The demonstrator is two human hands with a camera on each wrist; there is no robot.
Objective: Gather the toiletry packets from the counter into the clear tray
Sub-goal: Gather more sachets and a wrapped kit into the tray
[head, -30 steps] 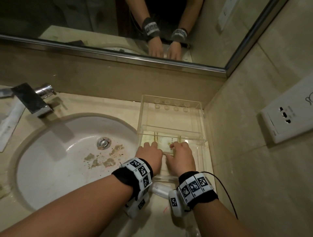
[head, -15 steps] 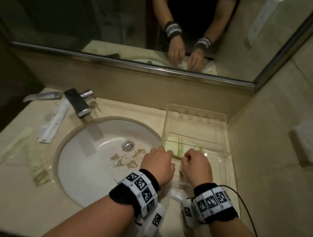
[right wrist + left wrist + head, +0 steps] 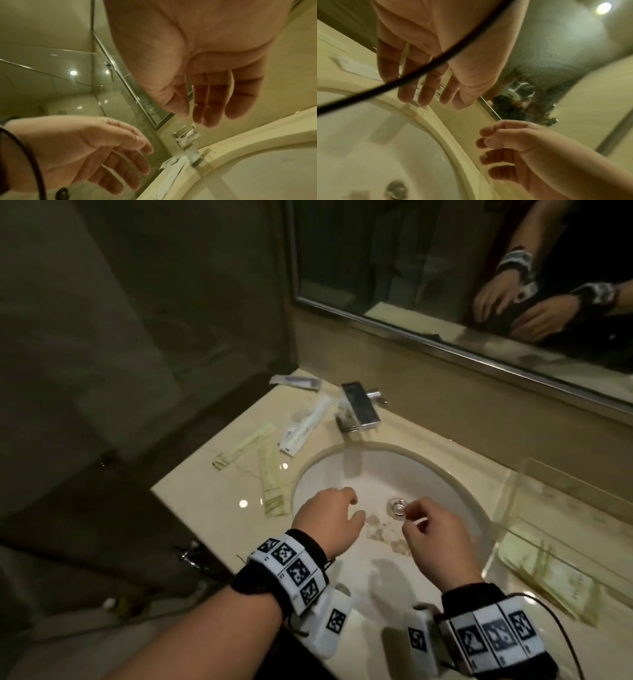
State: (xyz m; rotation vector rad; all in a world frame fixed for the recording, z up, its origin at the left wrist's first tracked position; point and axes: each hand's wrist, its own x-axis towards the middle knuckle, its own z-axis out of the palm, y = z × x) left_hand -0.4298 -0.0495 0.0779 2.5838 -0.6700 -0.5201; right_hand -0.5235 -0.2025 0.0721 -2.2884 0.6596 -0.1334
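Note:
Both of my hands hover empty over the white sink basin [image 3: 373, 474]. My left hand [image 3: 347, 508] hangs with loosely curled fingers, as the left wrist view shows [image 3: 423, 88]. My right hand [image 3: 416, 517] is relaxed too, over the drain; its fingers [image 3: 207, 102] hold nothing. The clear tray [image 3: 520, 491] stands on the counter right of the basin, with pale green packets [image 3: 555, 575] lying flat inside. Left of the basin lie two green packets [image 3: 245, 445] [image 3: 271, 486], a long white packet [image 3: 303, 424] and, behind it, a clear packet [image 3: 296, 381].
A chrome faucet [image 3: 359, 409] stands behind the basin, next to the white packet. The mirror [image 3: 445, 268] runs along the back wall. A glass shower panel [image 3: 137, 320] bounds the counter's left end. Brown residue [image 3: 387, 537] marks the basin floor.
Both hands have drawn out of the tray and moved left over the basin, leaving the packet inside. The head view has swung left toward the loose packets.

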